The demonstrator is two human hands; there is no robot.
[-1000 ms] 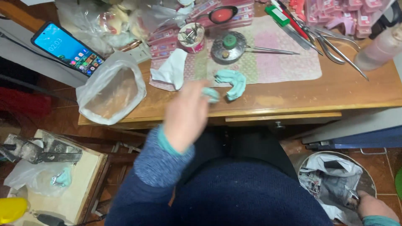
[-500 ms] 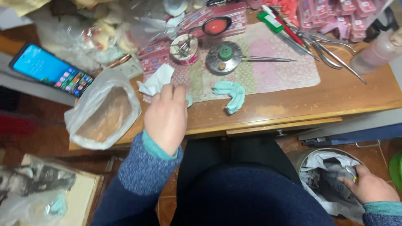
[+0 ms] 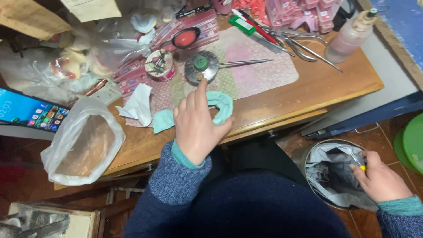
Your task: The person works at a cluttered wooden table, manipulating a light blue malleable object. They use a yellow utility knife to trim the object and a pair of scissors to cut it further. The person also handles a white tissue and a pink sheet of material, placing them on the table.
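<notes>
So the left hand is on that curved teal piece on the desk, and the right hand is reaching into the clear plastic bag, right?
Not quite. The left hand is on the teal piece, but the head view shows the right hand down in the lined bin, not in the clear plastic bag.

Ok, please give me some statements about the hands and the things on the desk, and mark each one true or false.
1. The left hand rests on the teal curved piece on the desk. True.
2. The right hand holds the phone. False: it reaches into the lined bin on the floor; the phone lies at the left, untouched.
3. The round metal dish sits on the patterned mat. True.
4. The clear plastic bag hangs inside the bin. False: it lies at the desk's left edge.
5. The pink-capped bottle stands beside the phone. False: the bottle stands at the desk's far right.
</notes>
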